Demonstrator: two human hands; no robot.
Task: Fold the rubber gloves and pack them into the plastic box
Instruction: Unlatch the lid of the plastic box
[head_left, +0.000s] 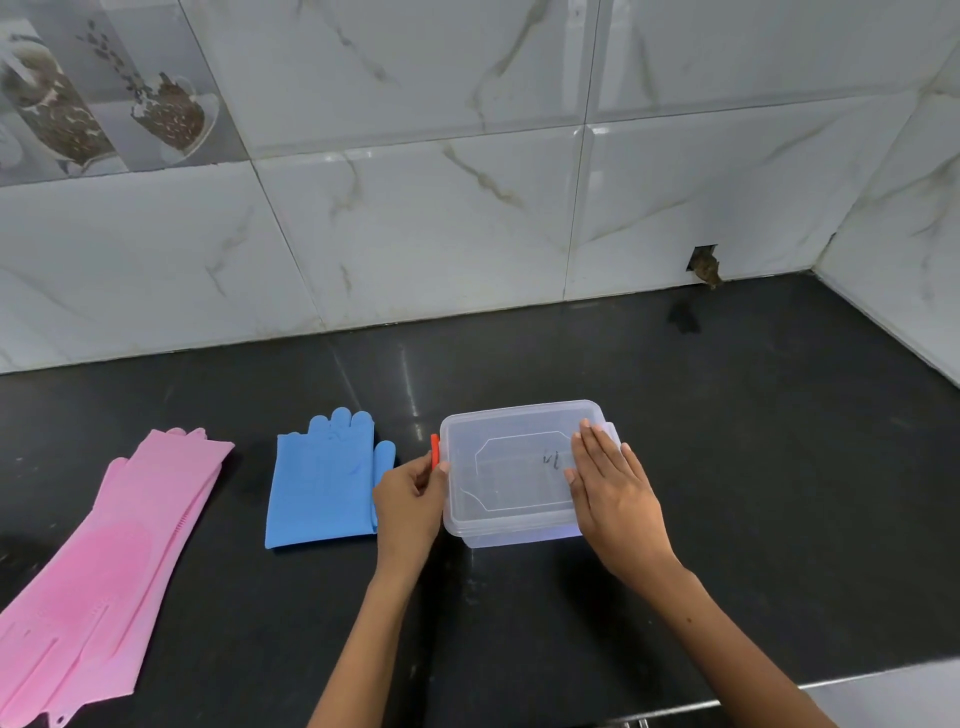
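Squarely at the centre of a glossy black stone countertop (727, 467) sits a clear rectangular plastic box (511, 475), its translucent lid (519, 457) in place and a short dark scribble visible on the lid's raised middle panel. A person's right hand (615, 499) lies flat on the right part of the lid, fingers straight and together, pressing down rather than gripping. The left hand (410, 501) is at the box's left end, fingers curled, thumb and fingertips pinching the small orange-red clip latch (435, 453) that juts from that side; how far the latch is raised cannot be told. Both bare forearms reach in from the lower edge of the view.

Just left of the box, partly behind the left hand, a pair of blue rubber gloves (322, 483) lies flat on the counter, stacked one on the other, fingers pointing toward the wall and cuffs toward the person. Farther left, well apart from the box, a pair of long pink silicone gloves (104, 566) with a bristled scrubbing palm stretches diagonally, running off the lower left corner. Neither pair is folded or inside the box.

Behind the counter rise white marble-patterned wall tiles (415, 218), one printed decorative tile (104, 88) at upper left, and a small rough hole (704, 265) in the tiling near the right corner
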